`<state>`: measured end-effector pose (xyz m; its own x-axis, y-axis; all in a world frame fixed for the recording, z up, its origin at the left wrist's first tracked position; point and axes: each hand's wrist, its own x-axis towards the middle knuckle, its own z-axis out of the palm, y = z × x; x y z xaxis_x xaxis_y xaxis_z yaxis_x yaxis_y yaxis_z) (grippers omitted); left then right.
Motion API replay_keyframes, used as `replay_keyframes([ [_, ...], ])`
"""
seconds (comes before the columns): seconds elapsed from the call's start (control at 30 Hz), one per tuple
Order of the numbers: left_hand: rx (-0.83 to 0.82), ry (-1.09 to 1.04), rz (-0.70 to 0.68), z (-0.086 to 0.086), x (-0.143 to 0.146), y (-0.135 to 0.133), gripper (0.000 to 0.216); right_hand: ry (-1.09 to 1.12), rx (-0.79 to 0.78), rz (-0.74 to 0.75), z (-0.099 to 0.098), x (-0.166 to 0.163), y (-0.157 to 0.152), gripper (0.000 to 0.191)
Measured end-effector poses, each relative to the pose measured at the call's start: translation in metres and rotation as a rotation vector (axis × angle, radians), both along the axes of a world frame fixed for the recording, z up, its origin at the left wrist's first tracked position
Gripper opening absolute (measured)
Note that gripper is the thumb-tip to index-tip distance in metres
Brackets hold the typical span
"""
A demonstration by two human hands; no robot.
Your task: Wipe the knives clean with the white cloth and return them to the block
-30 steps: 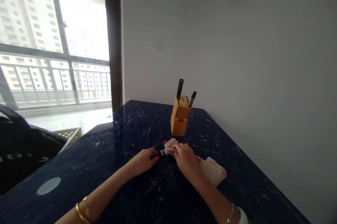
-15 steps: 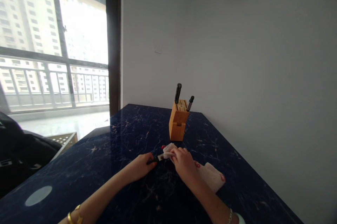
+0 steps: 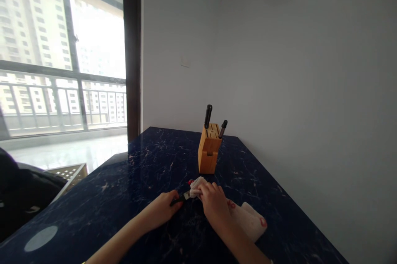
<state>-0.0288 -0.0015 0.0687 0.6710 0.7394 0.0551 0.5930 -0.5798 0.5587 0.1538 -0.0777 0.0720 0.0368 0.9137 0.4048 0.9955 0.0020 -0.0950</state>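
Note:
My left hand (image 3: 163, 210) grips the black handle of a knife (image 3: 182, 198) that lies low over the dark blue marble table (image 3: 130, 181). My right hand (image 3: 212, 204) presses a white cloth (image 3: 248, 220) with red marks around the knife's blade; the blade is hidden inside the cloth. The rest of the cloth trails on the table to the right of my right wrist. Just beyond my hands stands a wooden knife block (image 3: 209, 150) with two black-handled knives (image 3: 207, 116) sticking out of its top.
A grey wall runs along the table's right side and back. A large window with a railing and a dark frame post (image 3: 132, 49) fills the left. A dark chair back (image 3: 21, 191) sits at the lower left, beside the table's left edge.
The view has tilted up a little, so hands and knife block sit lower in the picture. Both hands stay on the knife and cloth, shifted only slightly.

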Motion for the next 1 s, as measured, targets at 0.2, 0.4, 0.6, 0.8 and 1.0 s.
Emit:
replay_keyframes([
  [0.2,-0.008,-0.009,-0.01,0.0023,0.0002,-0.0018,0.021,0.02,0.02,0.017,-0.0011,0.0009,-0.0004,0.022],
  [0.4,-0.022,-0.014,-0.01,0.0048,-0.0003,-0.0038,0.022,0.02,-0.006,0.003,0.0016,-0.0004,-0.0005,0.024],
  [0.6,-0.024,-0.022,-0.015,0.0053,0.0003,-0.0029,0.021,0.034,-0.006,0.02,0.0015,-0.0003,-0.0006,0.024],
  [0.8,-0.005,-0.013,-0.015,0.0023,0.0003,0.0,0.022,0.036,0.018,0.024,-0.0013,0.0005,-0.0005,0.024],
  [1.0,0.023,-0.003,-0.018,0.0002,-0.0003,0.0005,0.022,0.019,0.04,0.03,-0.0029,0.0003,0.0001,0.023],
])
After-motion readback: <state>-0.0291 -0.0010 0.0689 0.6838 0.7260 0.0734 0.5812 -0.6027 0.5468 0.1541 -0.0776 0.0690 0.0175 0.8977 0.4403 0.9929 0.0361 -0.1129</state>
